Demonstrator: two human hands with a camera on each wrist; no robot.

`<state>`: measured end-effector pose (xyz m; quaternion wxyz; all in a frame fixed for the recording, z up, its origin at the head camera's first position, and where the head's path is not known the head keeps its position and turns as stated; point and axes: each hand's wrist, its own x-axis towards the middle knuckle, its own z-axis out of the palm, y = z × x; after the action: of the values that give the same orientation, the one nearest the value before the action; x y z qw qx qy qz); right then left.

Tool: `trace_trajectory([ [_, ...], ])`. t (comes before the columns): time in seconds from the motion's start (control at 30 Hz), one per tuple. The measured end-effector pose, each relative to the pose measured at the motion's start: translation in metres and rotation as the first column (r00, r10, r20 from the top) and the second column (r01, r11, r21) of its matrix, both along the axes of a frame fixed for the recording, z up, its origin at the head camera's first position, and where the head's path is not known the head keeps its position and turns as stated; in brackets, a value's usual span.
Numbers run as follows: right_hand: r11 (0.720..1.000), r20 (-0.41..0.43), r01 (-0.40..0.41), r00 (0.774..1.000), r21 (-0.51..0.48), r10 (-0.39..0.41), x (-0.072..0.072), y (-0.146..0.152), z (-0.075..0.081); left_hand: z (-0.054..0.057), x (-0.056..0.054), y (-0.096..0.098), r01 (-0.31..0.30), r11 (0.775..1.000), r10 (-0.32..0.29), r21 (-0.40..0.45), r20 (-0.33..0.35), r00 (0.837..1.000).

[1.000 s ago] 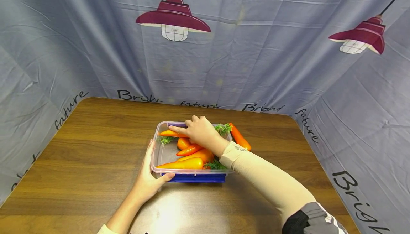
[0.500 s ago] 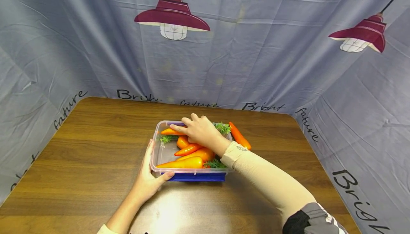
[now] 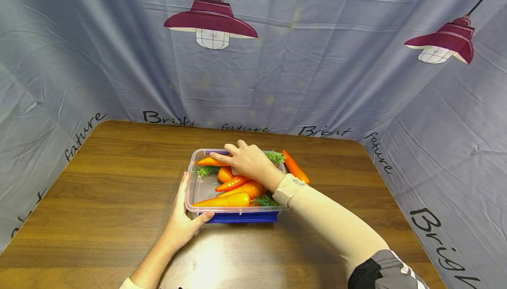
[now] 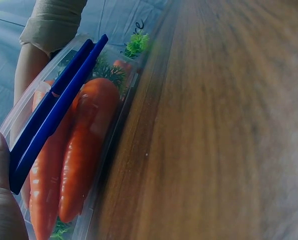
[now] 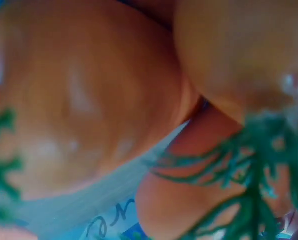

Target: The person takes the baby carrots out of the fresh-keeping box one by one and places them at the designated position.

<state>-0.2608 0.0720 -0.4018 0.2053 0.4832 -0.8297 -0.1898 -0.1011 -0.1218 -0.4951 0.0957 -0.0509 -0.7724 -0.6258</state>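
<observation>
A clear plastic food container [image 3: 194, 192] with blue clips stands on the wooden table, full of toy carrots. My left hand [image 3: 180, 223] grips its front left corner, fingers along the left side and thumb at the front by the blue clip [image 4: 53, 115]. Spread over the back of the container, my right hand [image 3: 249, 161] presses down on the carrots. Its index finger lies over an orange carrot [image 3: 203, 162]. A larger orange carrot [image 3: 229, 200] lies along the front wall, with a redder carrot [image 3: 233, 183] behind it. Carrots and green leaves fill the right wrist view closely.
Against the container's right back corner another carrot [image 3: 295, 166] rests outside, near green leaves [image 3: 276, 157] at the rim. The table [image 3: 130, 170] ends at a grey-blue curtain [image 3: 237, 82] printed with lamps and lettering.
My right hand shifts very slightly over the carrots, and the carrot under its index finger moves a little with it. The left hand keeps its grip on the container.
</observation>
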Motion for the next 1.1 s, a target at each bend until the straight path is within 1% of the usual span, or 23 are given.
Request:
trace_trajectory([
  [0.13, 1.0, 0.014, -0.001, 1.0, 0.006, 0.001, -0.001, 0.004, 0.002, 0.001, 0.0, 0.0, 0.0, 1.0, 0.0, -0.001, 0.006, 1.0],
  [0.27, 1.0, 0.04, 0.008, 0.999, -0.008, -0.008, -0.001, 0.008, 0.007, 0.001, 0.0, 0.0, -0.005, 1.0, 0.005, -0.011, 0.01, 1.0],
  [0.4, 1.0, 0.076, 0.013, 0.997, -0.021, -0.012, 0.0, 0.012, 0.012, 0.0, 0.0, -0.001, -0.005, 1.0, 0.005, -0.016, 0.009, 1.0],
  [0.5, 0.999, 0.119, 0.024, 0.993, -0.03, -0.02, 0.001, 0.015, 0.017, 0.001, 0.0, -0.001, -0.001, 1.0, 0.001, -0.018, 0.004, 1.0],
  [0.6, 0.997, 0.191, 0.045, 0.981, -0.065, -0.032, 0.001, 0.018, 0.023, 0.001, 0.0, -0.001, 0.006, 1.0, -0.006, -0.012, 0.001, 1.0],
  [0.73, 0.99, 0.295, 0.081, 0.955, -0.116, -0.044, 0.002, 0.023, 0.032, 0.0, 0.001, 0.0, 0.004, 1.0, -0.005, -0.013, -0.003, 1.0],
  [0.83, 0.984, 0.342, 0.1, 0.939, -0.148, -0.044, 0.002, 0.028, 0.038, 0.0, 0.001, 0.0, -0.005, 1.0, 0.005, -0.014, -0.006, 1.0],
  [0.97, 0.97, 0.366, 0.129, 0.929, -0.204, -0.046, 0.005, 0.036, 0.045, -0.001, 0.001, 0.0, -0.011, 1.0, 0.011, -0.008, -0.003, 1.0],
  [1.1, 0.952, 0.355, 0.168, 0.932, -0.257, -0.069, 0.009, 0.046, 0.05, -0.002, 0.001, 0.0, -0.004, 1.0, 0.004, 0.0, -0.007, 1.0],
])
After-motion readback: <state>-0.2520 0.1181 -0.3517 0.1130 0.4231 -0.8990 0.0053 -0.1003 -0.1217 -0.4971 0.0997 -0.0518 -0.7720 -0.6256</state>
